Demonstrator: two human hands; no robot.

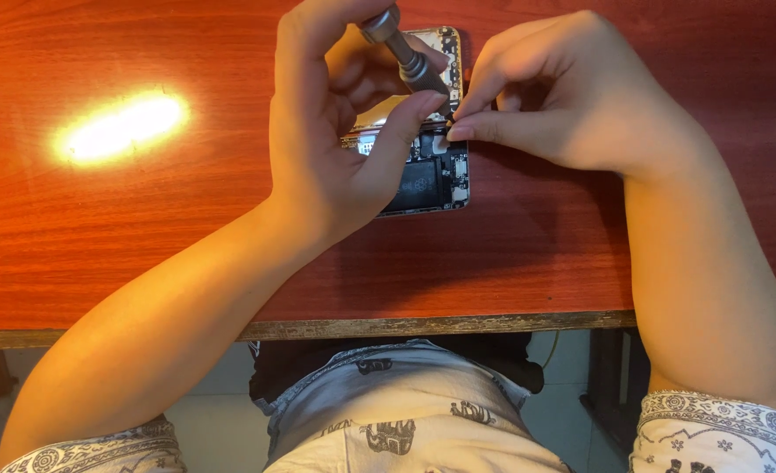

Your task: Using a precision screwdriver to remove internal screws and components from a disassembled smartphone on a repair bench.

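A: Where's the phone (427,175)?

B: Flat on the red wood-grain surface (142,245), its back already off, dark battery and board bare, metal frame glinting.

A: And your hands?

B: Your left hand (335,149) pinches a grey knurled screwdriver (401,48), fingers (405,118) closed round the shaft, tip down near the board. Your right hand (563,105) has its fingertips pressed together at the same spot; what they pinch is too small to tell.

A: What's left?

B: Judging by that, the inner parts still sit inside
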